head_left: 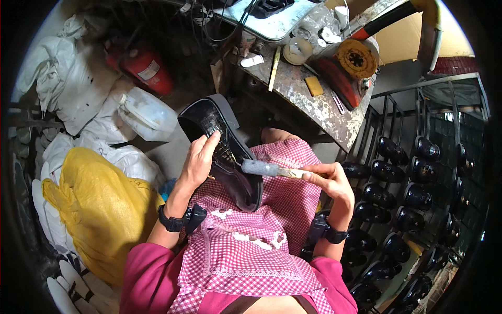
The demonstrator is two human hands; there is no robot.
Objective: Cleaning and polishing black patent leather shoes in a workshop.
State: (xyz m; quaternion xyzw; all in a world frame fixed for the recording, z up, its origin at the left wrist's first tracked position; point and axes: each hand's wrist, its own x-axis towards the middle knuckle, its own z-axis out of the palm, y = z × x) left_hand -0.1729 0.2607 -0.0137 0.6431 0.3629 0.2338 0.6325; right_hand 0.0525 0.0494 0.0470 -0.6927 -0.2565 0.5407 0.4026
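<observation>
My left hand (199, 160) grips a black shoe (226, 149) by its side, holding it tilted over my lap with the thick sole facing away. My right hand (329, 179) holds a brush (269, 169) by its pale handle. Its glue-caked head rests against the shoe's upper. A pink checked apron (251, 246) covers my lap below both hands.
A stained workbench (314, 99) stands ahead with a round tin, a yellow block and a machine on it. A metal rack (413, 193) of several glossy black shoes fills the right. A yellow sack (99, 209), white bags, a plastic jug and a red extinguisher (146, 68) lie at left.
</observation>
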